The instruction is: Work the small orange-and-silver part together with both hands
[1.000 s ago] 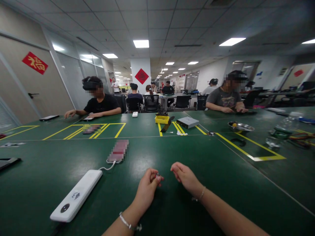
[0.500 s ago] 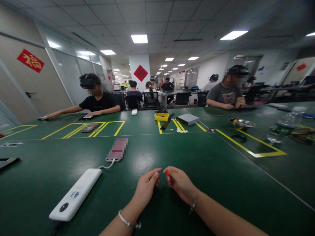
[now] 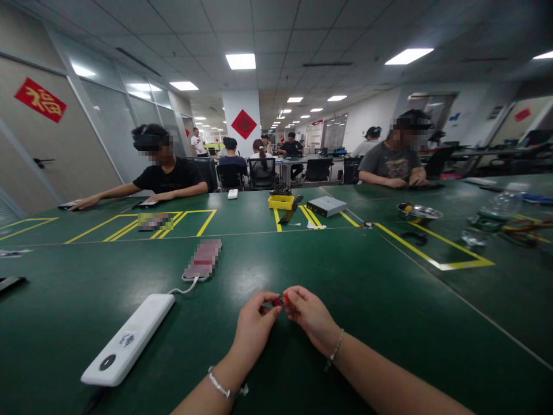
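My left hand (image 3: 254, 324) is closed in a pinch on a small red and dark piece (image 3: 277, 302). Between the thumb and fingers of my right hand (image 3: 314, 318) is a small orange-red piece (image 3: 286, 295). The two pieces meet or nearly meet; whether they are joined I cannot tell. Both are too small and too covered by fingertips to name. My hands are just above the green table (image 3: 380, 323), fingertips close together. On the left lies a white oblong device (image 3: 129, 341), cabled to a phone (image 3: 202, 260).
Across the table are a yellow bin (image 3: 280, 202), a grey box (image 3: 326, 206), a metal bowl (image 3: 420, 212) and a plastic bottle (image 3: 496, 213). Yellow tape marks the tabletop. A person (image 3: 166, 176) sits far left, another (image 3: 393, 161) far right.
My hands have come closer together. The red piece now shows at my left fingertips, touching or nearly touching the orange-red one in my right. The view has shifted slightly.
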Tool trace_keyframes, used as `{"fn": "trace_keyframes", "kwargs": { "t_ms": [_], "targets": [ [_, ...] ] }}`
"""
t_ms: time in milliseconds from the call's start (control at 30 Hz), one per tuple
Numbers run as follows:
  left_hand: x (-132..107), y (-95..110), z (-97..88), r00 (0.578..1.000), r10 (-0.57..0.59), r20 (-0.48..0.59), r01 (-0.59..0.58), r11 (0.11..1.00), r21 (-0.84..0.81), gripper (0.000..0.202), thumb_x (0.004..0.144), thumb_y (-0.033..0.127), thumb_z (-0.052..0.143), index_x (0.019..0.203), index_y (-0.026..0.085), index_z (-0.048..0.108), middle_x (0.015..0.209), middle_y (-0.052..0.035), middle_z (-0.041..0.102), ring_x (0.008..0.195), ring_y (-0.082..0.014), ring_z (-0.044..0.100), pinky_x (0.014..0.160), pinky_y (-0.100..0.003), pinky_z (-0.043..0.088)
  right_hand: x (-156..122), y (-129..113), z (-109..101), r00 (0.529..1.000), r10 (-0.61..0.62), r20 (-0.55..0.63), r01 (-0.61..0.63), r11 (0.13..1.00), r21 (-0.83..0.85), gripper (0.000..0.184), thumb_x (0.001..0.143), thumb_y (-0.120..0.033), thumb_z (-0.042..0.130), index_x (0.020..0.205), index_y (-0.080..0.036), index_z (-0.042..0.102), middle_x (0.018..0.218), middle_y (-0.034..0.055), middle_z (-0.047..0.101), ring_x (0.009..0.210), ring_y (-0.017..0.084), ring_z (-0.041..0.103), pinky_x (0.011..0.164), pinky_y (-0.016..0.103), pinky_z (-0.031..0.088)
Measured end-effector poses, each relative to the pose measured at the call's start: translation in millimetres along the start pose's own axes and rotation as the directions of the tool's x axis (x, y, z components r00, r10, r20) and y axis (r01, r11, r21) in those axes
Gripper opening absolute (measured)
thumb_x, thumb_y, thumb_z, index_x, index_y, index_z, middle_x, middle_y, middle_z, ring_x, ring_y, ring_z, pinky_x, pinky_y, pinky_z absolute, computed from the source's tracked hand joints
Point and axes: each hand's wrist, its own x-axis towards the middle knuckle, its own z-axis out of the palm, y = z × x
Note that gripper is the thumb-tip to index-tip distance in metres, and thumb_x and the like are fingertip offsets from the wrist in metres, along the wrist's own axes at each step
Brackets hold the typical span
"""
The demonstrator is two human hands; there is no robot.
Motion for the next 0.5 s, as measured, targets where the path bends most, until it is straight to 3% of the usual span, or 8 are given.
{"fn": "trace_keyframes", "kwargs": {
  "t_ms": [167, 300, 500],
  "targets": [
    [-2, 4, 4.1, 0.988, 0.121, -0.091, -0.107, 0.983, 0.147, 0.010, 0.066, 0.018, 0.053, 0.075, 0.020, 0.058, 0.073, -0.0005, 0.060, 0.071, -0.0162, 0.055, 0.066, -0.029, 0.042, -1, 4, 6, 0.995, -0.072, -0.070, 0.064, 0.991, -0.115, 0.031, 0.061, -0.041, 0.064, 0.076, -0.015, 0.056, 0.068, 0.0007, 0.058, 0.061, 0.010, 0.051, 0.054, 0.021, 0.038],
    [-4, 8, 5.3, 0.982, 0.142, -0.124, -0.117, 0.976, 0.186, 0.011, 0.066, 0.015, 0.051, 0.075, 0.020, 0.052, 0.073, 0.0008, 0.058, 0.073, -0.0160, 0.056, 0.069, -0.029, 0.042, -4, 4, 9, 0.986, -0.119, -0.116, 0.094, 0.974, -0.206, 0.032, 0.063, -0.042, 0.062, 0.077, -0.014, 0.060, 0.071, 0.0028, 0.061, 0.065, 0.012, 0.054, 0.057, 0.022, 0.041],
    [-7, 12, 3.5, 0.973, 0.140, -0.184, -0.095, 0.968, 0.234, 0.010, 0.066, 0.017, 0.053, 0.075, 0.021, 0.052, 0.073, 0.0002, 0.058, 0.073, -0.0176, 0.057, 0.070, -0.030, 0.042, -13, 4, 10, 0.970, -0.227, -0.084, 0.184, 0.917, -0.354, 0.046, 0.074, -0.052, 0.044, 0.089, -0.013, 0.064, 0.076, 0.0065, 0.063, 0.073, 0.018, 0.057, 0.060, 0.027, 0.044]
  ]
}}
